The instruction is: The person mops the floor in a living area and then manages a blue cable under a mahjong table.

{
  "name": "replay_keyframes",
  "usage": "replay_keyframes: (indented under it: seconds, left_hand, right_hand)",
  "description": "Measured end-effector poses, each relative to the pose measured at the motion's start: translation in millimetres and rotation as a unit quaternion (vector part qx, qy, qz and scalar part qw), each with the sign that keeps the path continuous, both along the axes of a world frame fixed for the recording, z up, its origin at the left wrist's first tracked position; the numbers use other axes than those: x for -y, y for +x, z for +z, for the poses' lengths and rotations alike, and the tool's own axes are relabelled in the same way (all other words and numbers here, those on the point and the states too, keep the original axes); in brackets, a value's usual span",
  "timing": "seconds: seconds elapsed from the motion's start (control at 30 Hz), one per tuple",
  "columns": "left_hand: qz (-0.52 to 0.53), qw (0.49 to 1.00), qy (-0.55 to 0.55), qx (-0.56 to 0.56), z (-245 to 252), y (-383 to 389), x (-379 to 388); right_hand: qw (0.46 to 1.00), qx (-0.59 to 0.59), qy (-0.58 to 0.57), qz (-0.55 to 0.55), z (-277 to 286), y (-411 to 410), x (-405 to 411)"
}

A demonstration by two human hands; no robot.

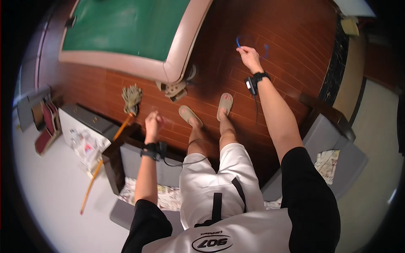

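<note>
My right hand (250,58) reaches out over the wooden floor (284,41), fingers pinched on a thin blue strip (238,42). A blurred blue piece (266,48) shows just right of that hand; whether it joins the strip, I cannot tell. Lower and to the left, my left hand (152,123) has its fingers curled. A faint pinkish blur lies beside its fingertips, too smeared to name. Black straps with small devices circle both wrists, and a dark cable hangs from each. The string mop head (131,97) lies on the floor beyond my left hand.
A green-topped table (126,28) with a pale rim fills the upper left. Beige clogs (174,90) sit by its corner. The mop's orange handle (124,127) crosses a wood-framed grey sofa (140,159). Plastic bags (87,145) lie left; another grey seat (329,136) stands right.
</note>
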State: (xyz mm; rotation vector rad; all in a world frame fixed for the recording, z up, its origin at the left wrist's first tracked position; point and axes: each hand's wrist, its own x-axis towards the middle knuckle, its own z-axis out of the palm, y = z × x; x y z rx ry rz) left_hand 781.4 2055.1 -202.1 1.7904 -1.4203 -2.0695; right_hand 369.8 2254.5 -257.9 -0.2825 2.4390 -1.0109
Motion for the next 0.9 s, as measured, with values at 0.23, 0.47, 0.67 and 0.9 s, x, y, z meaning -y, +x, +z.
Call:
replay_keyframes:
  seconds: [0.23,0.47,0.67,0.9]
  left_hand:
    - [0.096,0.985,0.026,-0.14,-66,-62,52]
    - [0.136,0.963,0.111,-0.204,-89,-149,51]
    - [0.141,0.954,0.125,-0.235,-122,-155,60]
    - [0.184,0.924,0.157,-0.297,-141,-165,60]
  right_hand:
    - [0.98,0.138,-0.084,0.113,-88,27,100]
    - [0.969,0.183,-0.112,0.124,-104,43,112]
    - [0.97,0.182,-0.12,0.105,-104,36,114]
    - [0.974,0.17,-0.119,0.095,-118,31,118]
